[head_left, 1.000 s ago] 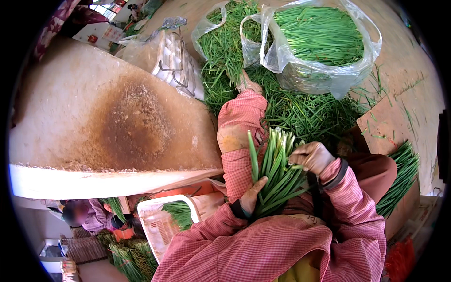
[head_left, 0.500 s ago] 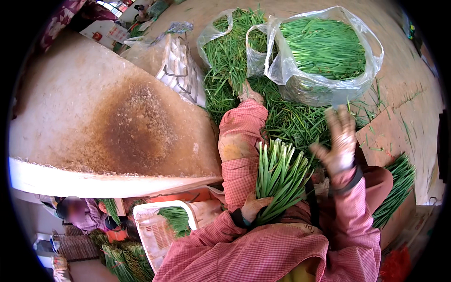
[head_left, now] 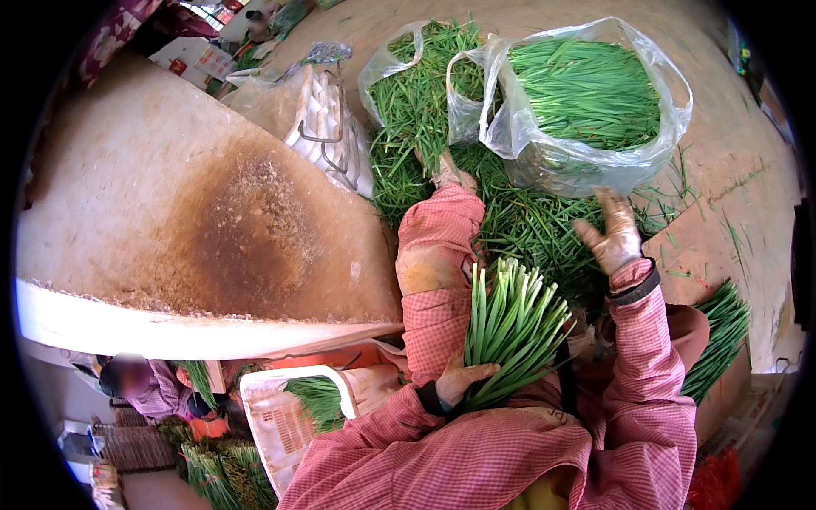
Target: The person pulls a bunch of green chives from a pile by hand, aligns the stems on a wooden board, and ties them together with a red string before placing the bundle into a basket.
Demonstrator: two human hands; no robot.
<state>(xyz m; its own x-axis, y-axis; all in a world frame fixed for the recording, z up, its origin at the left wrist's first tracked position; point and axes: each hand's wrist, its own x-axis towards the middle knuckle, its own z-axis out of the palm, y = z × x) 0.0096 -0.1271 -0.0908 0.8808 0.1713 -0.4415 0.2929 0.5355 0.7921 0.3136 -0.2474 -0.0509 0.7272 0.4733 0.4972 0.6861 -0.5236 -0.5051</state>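
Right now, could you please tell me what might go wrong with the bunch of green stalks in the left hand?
The left hand alone grips the bunch of green stalks near its lower end, and the pale upper ends fan out, so some stalks might slip loose.

Any that fall forward could get mixed into the loose heap of greens beyond.

The open right hand, close to the clear plastic bag in this view, might perhaps snag it.

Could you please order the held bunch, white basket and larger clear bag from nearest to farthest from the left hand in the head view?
1. Held bunch: in the left hand
2. White basket: to its left
3. Larger clear bag: ahead, to the right
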